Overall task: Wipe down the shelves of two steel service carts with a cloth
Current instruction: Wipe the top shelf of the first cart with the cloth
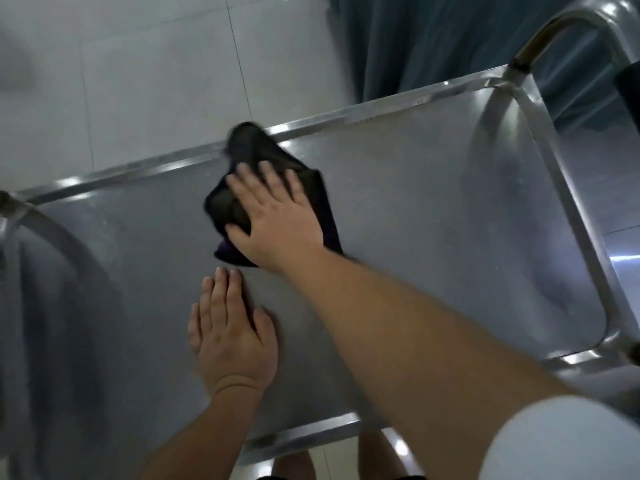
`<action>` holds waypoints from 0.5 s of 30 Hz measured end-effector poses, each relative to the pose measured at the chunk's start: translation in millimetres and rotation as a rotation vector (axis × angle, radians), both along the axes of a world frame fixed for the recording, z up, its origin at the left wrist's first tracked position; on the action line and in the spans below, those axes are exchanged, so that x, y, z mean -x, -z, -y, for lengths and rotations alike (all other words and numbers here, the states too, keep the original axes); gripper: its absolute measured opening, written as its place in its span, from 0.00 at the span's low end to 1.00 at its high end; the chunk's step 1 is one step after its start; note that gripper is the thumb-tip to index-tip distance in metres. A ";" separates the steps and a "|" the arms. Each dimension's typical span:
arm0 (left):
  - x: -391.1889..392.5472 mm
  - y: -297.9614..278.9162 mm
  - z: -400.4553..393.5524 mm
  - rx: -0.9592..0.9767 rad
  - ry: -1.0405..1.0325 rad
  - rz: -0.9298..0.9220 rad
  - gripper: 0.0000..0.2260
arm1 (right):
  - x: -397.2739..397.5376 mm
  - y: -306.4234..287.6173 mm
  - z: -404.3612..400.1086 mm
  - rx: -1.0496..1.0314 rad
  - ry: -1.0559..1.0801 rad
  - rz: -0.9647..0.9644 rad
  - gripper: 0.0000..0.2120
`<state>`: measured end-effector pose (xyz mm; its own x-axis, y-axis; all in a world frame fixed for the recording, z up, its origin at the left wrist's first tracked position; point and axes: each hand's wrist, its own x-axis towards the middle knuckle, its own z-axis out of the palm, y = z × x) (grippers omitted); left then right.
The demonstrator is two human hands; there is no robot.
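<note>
Top shelf (415, 202) of a steel service cart, seen from above. Nearest the viewer, the left hand (232, 336) lies flat on the bare steel, fingers straight and together, grasping nothing. Just beyond its fingertips, the right hand (277, 220) presses a dark cloth (294, 168) against the shelf with fingers spread and extended (the cloth is blurred at its far end). Beyond the right hand, the cloth's far corner overlaps the raised rear rail (381, 109). To the right of that hand rises the curved handle (568, 26); farther off lie tiled floor (138, 81) and a blue curtain (433, 36).
</note>
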<state>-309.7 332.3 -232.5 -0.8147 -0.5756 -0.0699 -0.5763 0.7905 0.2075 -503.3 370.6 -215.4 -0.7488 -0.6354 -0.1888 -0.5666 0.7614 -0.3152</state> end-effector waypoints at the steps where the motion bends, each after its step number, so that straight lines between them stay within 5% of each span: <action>1: -0.9 -0.3 -0.3 0.006 0.006 0.001 0.32 | 12.8 0.2 -4.2 -0.018 -0.216 -0.013 0.37; 3: -2.1 0.1 0.4 0.025 0.014 -0.008 0.32 | 46.5 -1.6 -24.2 -0.041 -0.465 -0.031 0.37; 5: -3.2 1.6 0.4 0.030 0.018 -0.010 0.31 | 82.2 -3.9 -58.9 -0.059 -0.440 -0.055 0.38; 10: -2.8 2.3 0.2 0.027 0.026 -0.008 0.32 | 154.1 -14.3 -194.5 -0.111 0.037 -0.090 0.40; 15: -2.7 0.1 -2.1 0.017 0.024 -0.005 0.32 | 156.2 -7.2 -244.2 -0.152 0.846 -0.079 0.41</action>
<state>-307.0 334.4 -232.5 -0.8286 -0.5571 -0.0558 -0.5561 0.8075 0.1969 -659.5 614.8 -208.2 -0.9733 0.1700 -0.1540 0.1943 0.9679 -0.1596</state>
